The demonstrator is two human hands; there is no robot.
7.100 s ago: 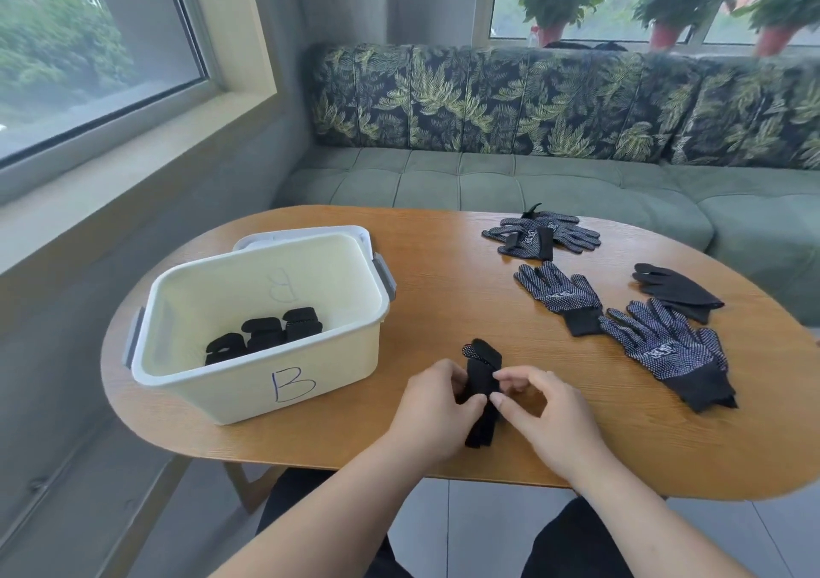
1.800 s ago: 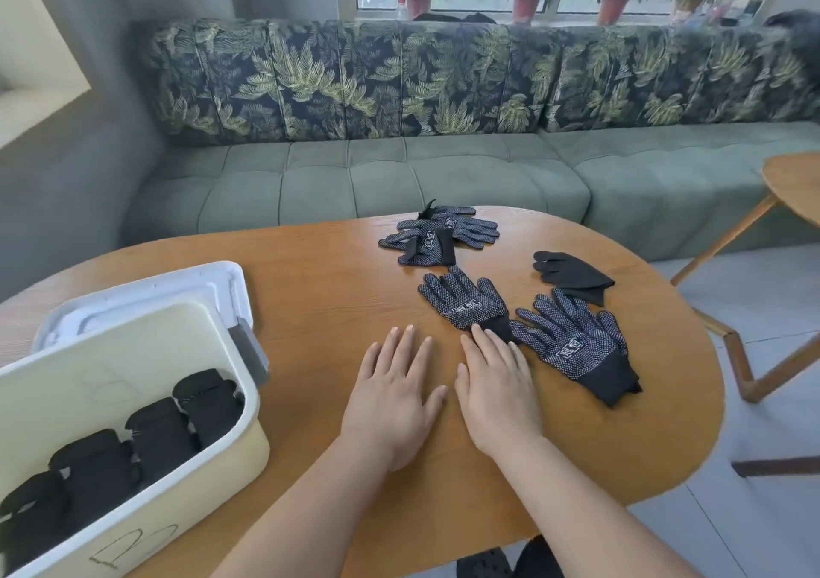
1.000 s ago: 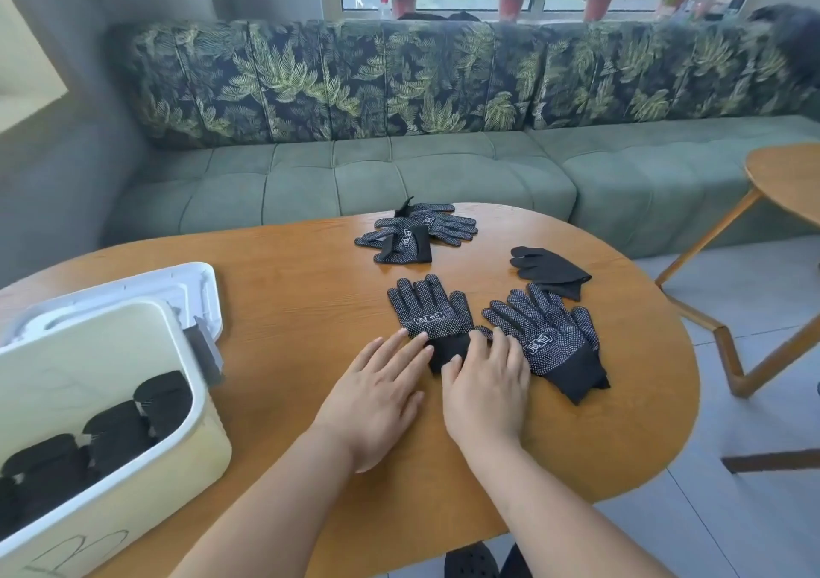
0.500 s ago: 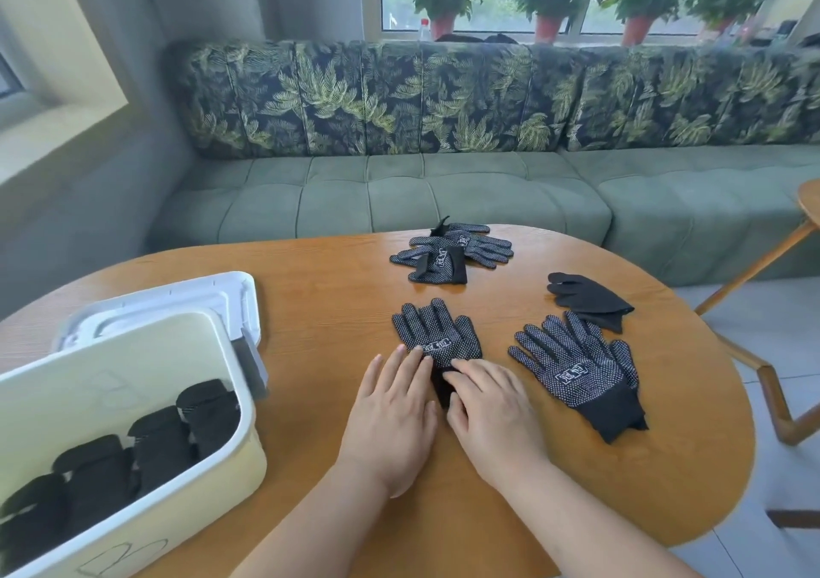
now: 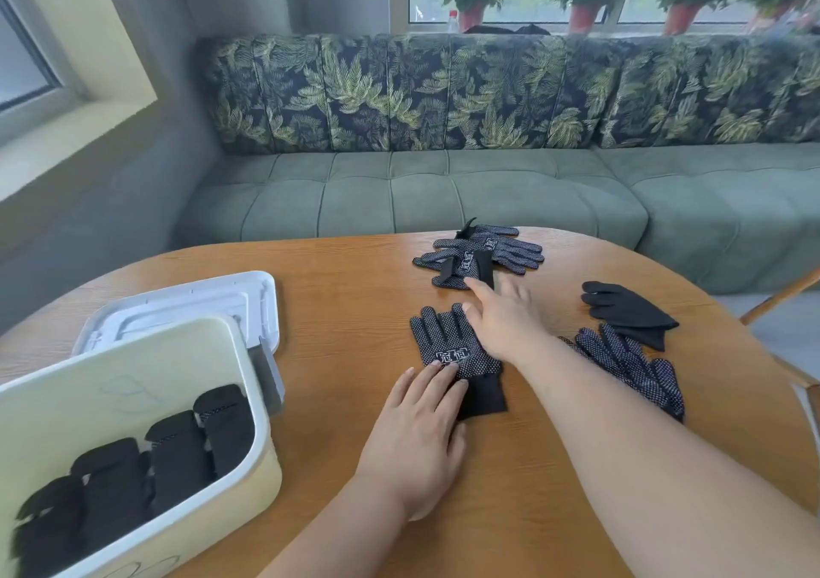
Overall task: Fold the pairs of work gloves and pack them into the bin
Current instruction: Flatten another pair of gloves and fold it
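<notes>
Hands lie apart, both with straight fingers and gripping nothing: the left hand (image 5: 417, 440), lower centre, presses flat on the cuff edge of a dotted glove (image 5: 448, 349). The right hand (image 5: 503, 322) reaches over that glove's fingers toward the far pile (image 5: 481, 253); its index tip is at the pile's near edge (contact cannot be confirmed).

Lower left: bin (image 5: 111, 378) with a row of folded pairs (image 5: 177, 453) inside, and its lid (image 5: 186, 307) lying behind it. Centre: the dotted glove, palm up on the surface (image 5: 346, 311). Upper centre: the far pile of dotted gloves, loosely overlapped. Right: a second dotted glove (image 5: 630, 369), partly hidden by the right forearm, with a plain black glove (image 5: 625, 311) just beyond it.

Handling, as judged: the knit looks thin, light and limp, so a glove will sag if lifted by one corner. The dots should resist sliding. Best hold: pinch the cuff, or pin it flat while folding.
</notes>
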